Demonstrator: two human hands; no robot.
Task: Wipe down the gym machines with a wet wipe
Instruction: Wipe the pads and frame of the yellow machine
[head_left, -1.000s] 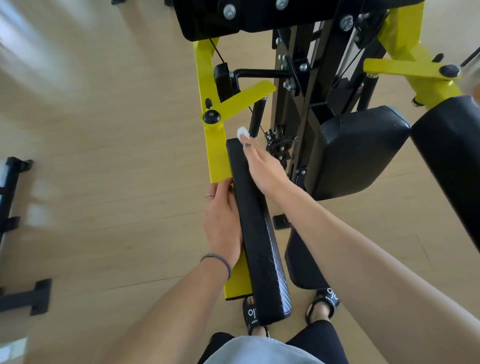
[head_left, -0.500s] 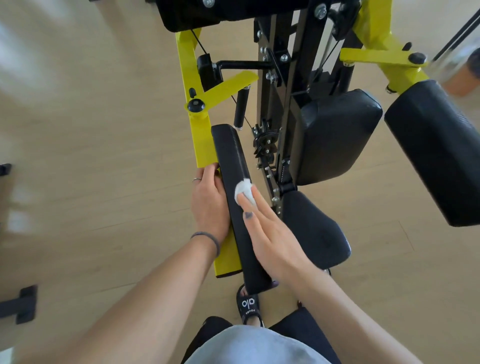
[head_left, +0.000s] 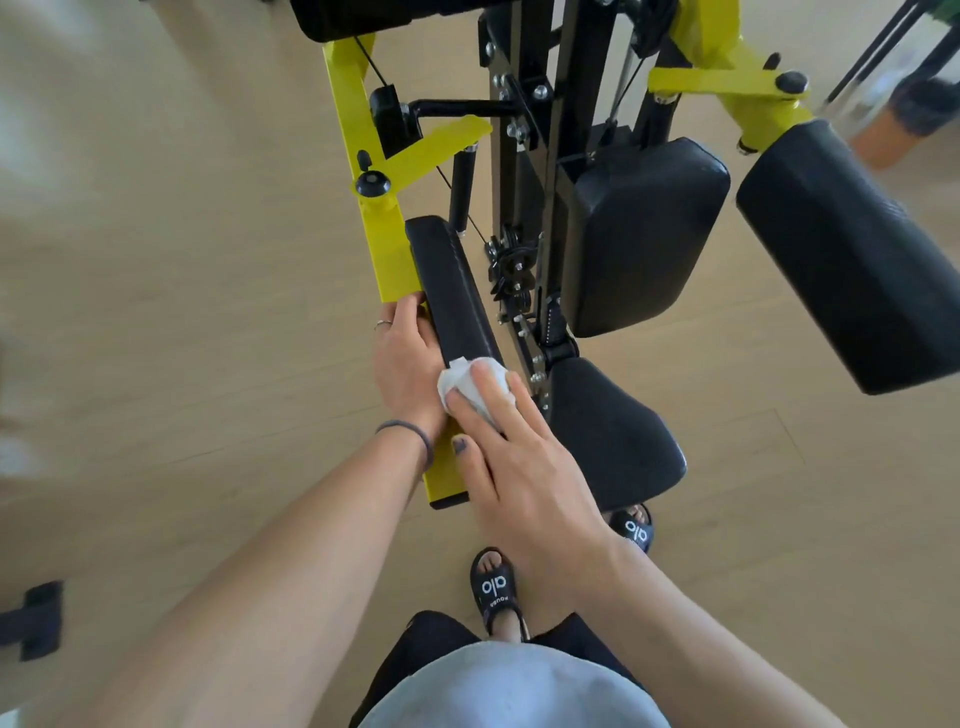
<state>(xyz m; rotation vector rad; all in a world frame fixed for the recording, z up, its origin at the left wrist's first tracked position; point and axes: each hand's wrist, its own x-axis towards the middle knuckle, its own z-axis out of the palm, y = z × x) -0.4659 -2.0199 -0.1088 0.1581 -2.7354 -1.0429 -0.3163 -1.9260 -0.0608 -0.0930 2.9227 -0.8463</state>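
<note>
A long black arm pad (head_left: 452, 291) runs along a yellow steel arm (head_left: 387, 244) of the gym machine. My right hand (head_left: 519, 457) presses a white wet wipe (head_left: 467, 387) flat onto the near half of the pad, fingers straight over the wipe. My left hand (head_left: 408, 358) holds the pad's left edge beside the yellow arm, its fingers curled round the side. The near end of the pad is hidden under my right hand.
A black seat (head_left: 613, 436) sits just right of the pad. Further right are a black back pad (head_left: 644, 234) and a second arm pad (head_left: 852, 260). The machine's black frame (head_left: 524, 156) with bolts and cables stands behind. My feet in black slides (head_left: 496, 584) stand on wooden floor.
My right hand has dragged the wipe along the pad from its far end toward me. The left hand has kept its hold on the pad's left edge.
</note>
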